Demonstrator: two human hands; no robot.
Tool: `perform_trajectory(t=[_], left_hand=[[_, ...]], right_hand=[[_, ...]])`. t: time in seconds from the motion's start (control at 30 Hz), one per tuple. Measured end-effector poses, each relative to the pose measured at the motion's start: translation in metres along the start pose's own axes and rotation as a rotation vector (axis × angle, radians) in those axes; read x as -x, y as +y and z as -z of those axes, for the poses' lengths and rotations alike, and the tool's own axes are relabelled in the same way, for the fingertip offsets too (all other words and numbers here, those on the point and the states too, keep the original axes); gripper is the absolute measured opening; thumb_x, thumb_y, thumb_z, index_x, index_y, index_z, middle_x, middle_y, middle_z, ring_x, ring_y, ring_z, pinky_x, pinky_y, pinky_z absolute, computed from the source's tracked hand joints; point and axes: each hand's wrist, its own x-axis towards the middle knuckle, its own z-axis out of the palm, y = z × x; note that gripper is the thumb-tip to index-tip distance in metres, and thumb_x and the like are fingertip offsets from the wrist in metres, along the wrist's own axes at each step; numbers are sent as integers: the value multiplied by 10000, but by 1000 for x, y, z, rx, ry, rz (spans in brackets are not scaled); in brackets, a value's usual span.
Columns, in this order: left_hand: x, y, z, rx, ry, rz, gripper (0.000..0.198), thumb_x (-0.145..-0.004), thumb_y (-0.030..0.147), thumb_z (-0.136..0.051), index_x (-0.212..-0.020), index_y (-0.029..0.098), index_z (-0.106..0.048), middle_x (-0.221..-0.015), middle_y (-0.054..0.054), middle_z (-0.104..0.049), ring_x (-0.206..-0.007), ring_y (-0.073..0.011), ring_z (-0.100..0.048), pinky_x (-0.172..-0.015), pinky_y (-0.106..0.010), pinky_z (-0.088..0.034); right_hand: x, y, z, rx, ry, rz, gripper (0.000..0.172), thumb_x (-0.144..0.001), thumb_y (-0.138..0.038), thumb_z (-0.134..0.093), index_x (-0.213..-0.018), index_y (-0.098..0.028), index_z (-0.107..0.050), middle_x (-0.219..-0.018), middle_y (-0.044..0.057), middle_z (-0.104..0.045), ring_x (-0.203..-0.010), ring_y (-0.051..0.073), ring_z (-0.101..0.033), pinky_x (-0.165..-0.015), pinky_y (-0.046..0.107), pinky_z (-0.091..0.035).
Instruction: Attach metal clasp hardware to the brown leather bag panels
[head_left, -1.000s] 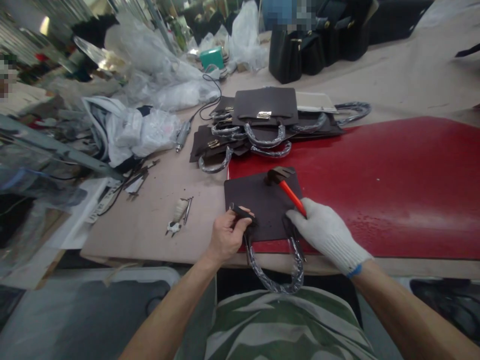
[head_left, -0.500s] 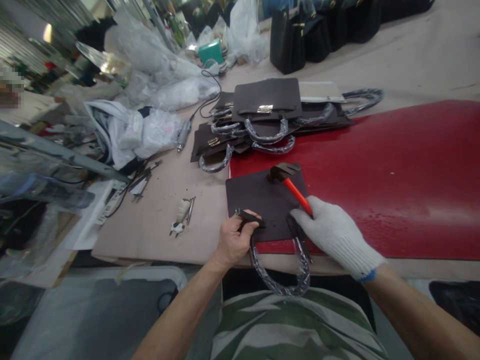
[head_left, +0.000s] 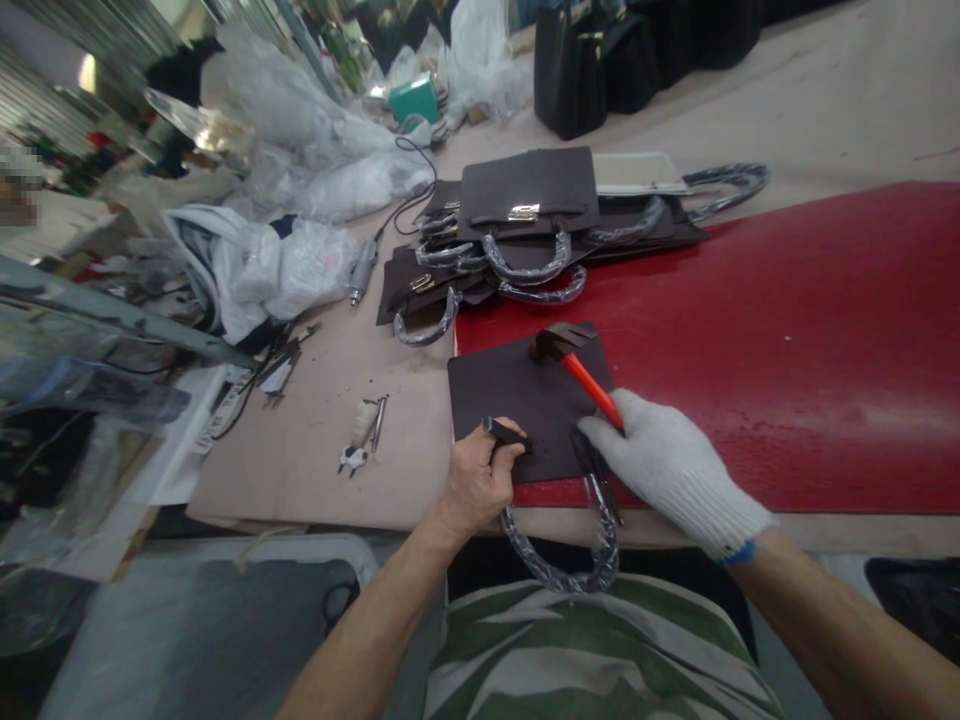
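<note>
A dark brown leather panel (head_left: 495, 385) lies at the table's front edge, partly on a red sheet (head_left: 750, 330). Its plastic-wrapped handle (head_left: 561, 578) hangs over the edge towards my body. My bare left hand (head_left: 486, 470) is closed round a short dark punch-like tool (head_left: 504, 432), whose tip is at the panel near some small marks. In a white glove, my right hand (head_left: 667, 455) grips a hammer (head_left: 592, 388) by its orange handle; the hammer head is over the panel's upper part. Dark strap ends lie beside the gloved fingers.
Brown bag panels (head_left: 525, 190) with wrapped handles are piled behind. Pliers (head_left: 355, 456) and a metal rod (head_left: 379, 424) lie left, below a corded grey tool (head_left: 363, 272). Black bags (head_left: 568, 75) stand at the back, plastic-wrapped items (head_left: 315, 275) at the left.
My left hand has shifted slightly to the right with the dark tool, which is tilted a little differently. The hammer and my right hand are almost unchanged. The view has moved slightly.
</note>
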Motion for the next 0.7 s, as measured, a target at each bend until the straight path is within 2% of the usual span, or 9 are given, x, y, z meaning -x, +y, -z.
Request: perform_trajectory(t=[0.2,0.7], left_hand=[[-1,-1,-1,-59,-22,-21,134,-986,225,-518,-997,197,-648,-939,-75,-768,-880,-192,-749,-826,-295,-609],[-3,-3,-2,-39,-37,-36,101,-956,208,-546,-988,197,-642,-918,-67,-755,-861,-187,-735,-815,-287,-592]], right_hand=[[0,1,0,20,9,7,311,-989,-499,-530,-1016,-208,-638,-777,84,-685,-680,249,-636,-563,309,-286],[3,2,-1,31,39,36,318,-1002,-494,-491,-1016,-198,-609,-803,95,-681,-727,255,-643,-580,304,-292]])
